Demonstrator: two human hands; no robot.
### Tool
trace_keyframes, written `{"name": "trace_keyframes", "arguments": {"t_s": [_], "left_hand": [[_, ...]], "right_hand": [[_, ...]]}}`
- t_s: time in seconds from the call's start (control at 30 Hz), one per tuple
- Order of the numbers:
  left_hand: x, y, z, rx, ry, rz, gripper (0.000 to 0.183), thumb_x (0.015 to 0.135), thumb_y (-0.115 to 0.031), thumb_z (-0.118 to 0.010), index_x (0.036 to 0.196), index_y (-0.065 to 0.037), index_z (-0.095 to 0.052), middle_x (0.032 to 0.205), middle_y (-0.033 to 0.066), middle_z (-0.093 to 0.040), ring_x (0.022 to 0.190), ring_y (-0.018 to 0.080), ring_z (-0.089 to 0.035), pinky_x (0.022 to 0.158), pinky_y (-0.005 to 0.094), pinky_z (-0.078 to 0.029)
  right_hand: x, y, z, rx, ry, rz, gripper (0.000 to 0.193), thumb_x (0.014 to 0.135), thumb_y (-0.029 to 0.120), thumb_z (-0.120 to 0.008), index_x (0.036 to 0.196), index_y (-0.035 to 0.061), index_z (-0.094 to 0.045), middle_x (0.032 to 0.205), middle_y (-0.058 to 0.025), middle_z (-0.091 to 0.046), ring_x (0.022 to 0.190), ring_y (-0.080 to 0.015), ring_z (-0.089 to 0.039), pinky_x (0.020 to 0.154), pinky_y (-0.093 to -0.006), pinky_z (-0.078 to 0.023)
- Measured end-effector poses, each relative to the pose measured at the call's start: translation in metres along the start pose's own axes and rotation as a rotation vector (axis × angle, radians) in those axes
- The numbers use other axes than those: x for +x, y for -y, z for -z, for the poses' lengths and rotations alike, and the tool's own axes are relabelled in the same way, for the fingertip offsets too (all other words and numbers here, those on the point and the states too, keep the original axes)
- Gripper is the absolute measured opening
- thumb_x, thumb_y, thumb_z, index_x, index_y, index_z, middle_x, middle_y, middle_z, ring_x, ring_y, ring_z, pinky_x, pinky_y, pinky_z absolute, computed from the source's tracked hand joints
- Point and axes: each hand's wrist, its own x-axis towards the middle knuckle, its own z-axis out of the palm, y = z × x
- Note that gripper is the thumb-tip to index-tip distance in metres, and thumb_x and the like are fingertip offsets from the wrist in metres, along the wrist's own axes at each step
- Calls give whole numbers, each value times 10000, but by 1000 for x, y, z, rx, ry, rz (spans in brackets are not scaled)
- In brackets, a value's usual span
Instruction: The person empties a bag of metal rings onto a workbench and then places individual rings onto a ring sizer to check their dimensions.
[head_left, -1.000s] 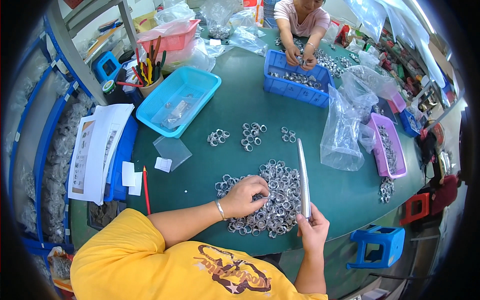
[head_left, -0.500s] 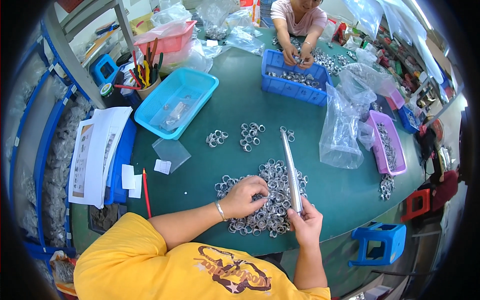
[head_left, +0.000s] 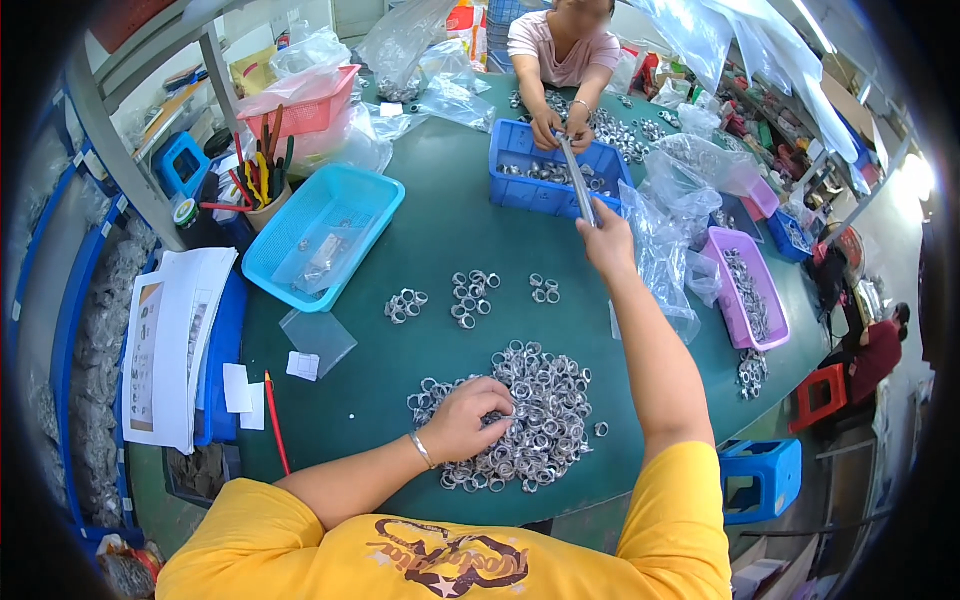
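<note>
My right hand [head_left: 606, 238] is stretched far forward, closed round the thick end of a tapered metal ring mandrel [head_left: 579, 186]. The mandrel's thin tip meets the hands [head_left: 562, 128] of a person across the table, above a blue basket [head_left: 555, 200] with metal rings in it. My left hand [head_left: 470, 418] rests on the left side of a big heap of silver rings [head_left: 535, 425]. Its fingers are curled in, and what they pinch is too small to make out. Beyond the heap lie three small groups of rings: left [head_left: 405, 305], middle [head_left: 473, 297] and right [head_left: 544, 289].
A light-blue basket [head_left: 255, 262] stands at the left, beside a cup of pliers [head_left: 268, 205]. Papers [head_left: 180, 340] and a red pencil [head_left: 276, 425] lie nearer. Clear plastic bags [head_left: 660, 270] and a pink basket of rings [head_left: 715, 270] occupy the right. A blue stool [head_left: 765, 478] stands beside the table.
My right hand has carried the mandrel from beside the heap forward to the other person's hands. My left hand stays at the heap. The right small group now shows more rings.
</note>
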Motion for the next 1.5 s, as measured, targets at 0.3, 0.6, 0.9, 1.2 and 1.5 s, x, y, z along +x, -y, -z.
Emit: {"name": "trace_keyframes", "arguments": {"t_s": [0.3,0.6,0.9,1.2,1.5], "left_hand": [[0,-2,3,-8,-3,9,101,727,-91,-651,809,-49,-609,929,70,-591,892,247,-560,802,349,-423],[0,-1,1,-16,-5,11,97,729,-86,-648,806,-46,-605,927,72,-588,884,244,-561,794,342,-426],[0,2,-1,-28,2,-9,93,742,-94,-642,811,-44,-603,933,76,-588,890,246,-561,794,342,-423],[-9,-2,25,-429,-204,206,105,785,-71,-646,872,-29,-605,965,86,-613,871,173,-578,786,283,-467],[-20,-1,55,-1328,-268,463,202,880,-35,-522,1071,15,-567,1069,146,-590,943,184,-591,826,288,-498]], "right_hand": [[40,21,-10,-82,5,-108,462,760,197,-639,1204,118,-541,1074,-183,-607,1019,-335,-573,872,-370,-439],[36,5,-5,-64,-38,-87,490,763,162,-637,1234,100,-516,1083,-177,-607,1011,-313,-585,864,-360,-441],[15,4,6,-55,-74,-75,505,769,164,-643,1244,66,-504,1021,-175,-623,925,-285,-606,801,-345,-458],[-188,31,36,367,187,-114,526,800,56,-619,1299,60,-454,581,31,-476,449,-40,-429,405,-209,-351],[-349,5,57,392,239,-59,504,698,-20,-696,1171,-66,-531,862,-66,-620,704,-74,-551,634,-201,-443]]}}
